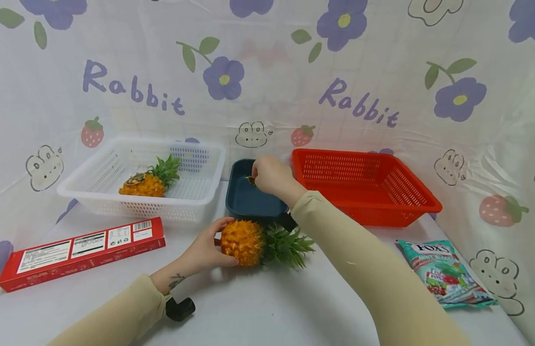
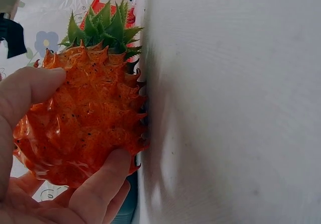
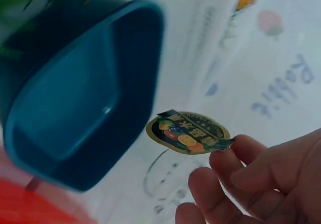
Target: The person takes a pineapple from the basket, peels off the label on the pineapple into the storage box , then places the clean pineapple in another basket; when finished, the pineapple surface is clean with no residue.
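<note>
My left hand (image 1: 208, 247) holds an orange toy pineapple (image 1: 242, 242) that lies on its side on the white table, green leaves (image 1: 289, 246) pointing right. In the left wrist view the thumb and fingers (image 2: 103, 184) spread round the fruit's spiky body. Between thumb and fingertips my right hand (image 3: 271, 179) pinches a dark, gold-edged sticker (image 3: 189, 132) printed with fruit. That hand is over the dark blue bin (image 1: 245, 194) in the head view, and the sticker mostly hides behind it there. Beside the bin's rim, the sticker shows whole in the right wrist view.
A white basket (image 1: 198, 204) at back left holds another pineapple (image 1: 148, 185) bearing a similar sticker (image 1: 135, 179). Right of the bin stands a red basket (image 1: 379, 211). A long red box (image 1: 83, 252) lies at left, a FOX'S candy bag (image 1: 444, 274) at right.
</note>
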Demonstrator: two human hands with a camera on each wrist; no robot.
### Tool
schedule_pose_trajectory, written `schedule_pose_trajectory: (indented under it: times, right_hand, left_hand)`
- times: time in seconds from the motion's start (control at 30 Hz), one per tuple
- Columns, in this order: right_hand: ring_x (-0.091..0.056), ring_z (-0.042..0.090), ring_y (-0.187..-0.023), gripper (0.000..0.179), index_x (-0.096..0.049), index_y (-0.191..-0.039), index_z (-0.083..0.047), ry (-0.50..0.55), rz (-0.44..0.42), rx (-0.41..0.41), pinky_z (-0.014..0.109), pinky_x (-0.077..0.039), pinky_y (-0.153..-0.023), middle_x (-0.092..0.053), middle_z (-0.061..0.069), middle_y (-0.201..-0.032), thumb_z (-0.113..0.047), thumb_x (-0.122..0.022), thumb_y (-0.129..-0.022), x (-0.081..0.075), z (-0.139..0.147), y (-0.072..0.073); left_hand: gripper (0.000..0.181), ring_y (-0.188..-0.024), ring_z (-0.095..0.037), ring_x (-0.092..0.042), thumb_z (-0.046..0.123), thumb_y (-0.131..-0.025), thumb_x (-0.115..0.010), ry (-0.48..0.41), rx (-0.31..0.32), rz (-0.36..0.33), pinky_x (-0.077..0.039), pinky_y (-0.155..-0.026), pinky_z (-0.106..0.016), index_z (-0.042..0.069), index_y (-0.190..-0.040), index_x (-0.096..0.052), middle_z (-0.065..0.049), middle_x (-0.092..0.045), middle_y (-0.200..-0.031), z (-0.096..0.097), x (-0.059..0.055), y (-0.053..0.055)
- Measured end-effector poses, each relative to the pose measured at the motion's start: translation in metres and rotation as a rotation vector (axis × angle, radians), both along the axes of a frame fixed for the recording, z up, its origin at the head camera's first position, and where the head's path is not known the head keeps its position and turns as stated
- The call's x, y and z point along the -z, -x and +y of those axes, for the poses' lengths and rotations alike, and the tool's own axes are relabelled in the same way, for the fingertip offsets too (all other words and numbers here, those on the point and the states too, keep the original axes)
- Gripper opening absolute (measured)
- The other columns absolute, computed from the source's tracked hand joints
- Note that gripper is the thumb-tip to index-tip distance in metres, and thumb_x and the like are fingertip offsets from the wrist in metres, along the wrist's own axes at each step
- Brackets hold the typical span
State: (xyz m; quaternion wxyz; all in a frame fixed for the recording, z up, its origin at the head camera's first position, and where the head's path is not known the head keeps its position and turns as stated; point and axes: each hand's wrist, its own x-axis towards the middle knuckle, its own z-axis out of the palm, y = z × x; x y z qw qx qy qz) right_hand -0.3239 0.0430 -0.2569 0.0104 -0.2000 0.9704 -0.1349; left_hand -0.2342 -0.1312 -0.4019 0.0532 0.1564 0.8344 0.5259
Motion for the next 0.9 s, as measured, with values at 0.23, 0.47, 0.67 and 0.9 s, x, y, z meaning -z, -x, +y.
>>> schedule_pose_trajectory:
  times: [0.23, 0.47, 0.67, 0.9]
  right_hand:
    - [-0.05, 0.017, -0.067, 0.025, -0.068, -0.078, -0.012, -0.085, -0.001, 0.054, 0.029, -0.043, -0.055, -0.061, 0.001, -0.078, 0.0, -0.048, -0.086, 0.017, 0.006, 0.019]
    - [-0.037, 0.015, -0.051, 0.032, -0.046, -0.057, -0.014, -0.137, 0.035, 0.044, 0.027, -0.033, -0.045, -0.036, -0.001, -0.052, -0.007, -0.055, -0.086, 0.027, 0.003, 0.029]
    - [-0.056, 0.018, -0.06, 0.022, -0.054, -0.067, -0.011, -0.157, 0.042, 0.036, 0.03, -0.044, -0.052, -0.048, 0.002, -0.059, -0.012, -0.057, -0.089, 0.037, -0.002, 0.031]
    - [-0.056, 0.019, -0.062, 0.023, -0.054, -0.07, -0.011, -0.169, 0.018, 0.028, 0.03, -0.044, -0.054, -0.048, 0.003, -0.063, -0.008, -0.05, -0.092, 0.047, -0.007, 0.035]
  left_hand:
    - [0.087, -0.099, -0.03, -0.057, 0.007, -0.066, -0.08, -0.037, 0.017, -0.007, -0.053, -0.079, -0.035, 0.014, -0.139, -0.034, -0.023, -0.033, -0.138, 0.0, 0.001, 0.0]
    - [0.089, -0.097, -0.029, -0.058, 0.005, -0.065, -0.08, -0.037, 0.016, 0.01, -0.053, -0.077, -0.036, 0.013, -0.14, -0.032, -0.023, -0.034, -0.137, 0.0, 0.001, 0.0]
    - [0.088, -0.098, -0.03, -0.057, 0.006, -0.066, -0.08, -0.036, 0.023, 0.016, -0.053, -0.078, -0.036, 0.013, -0.139, -0.033, -0.023, -0.034, -0.138, -0.001, 0.001, 0.0]
    - [0.086, -0.097, -0.029, -0.057, 0.009, -0.066, -0.081, -0.024, 0.019, 0.016, -0.053, -0.079, -0.035, 0.015, -0.138, -0.034, -0.021, -0.036, -0.137, -0.001, 0.001, 0.0]
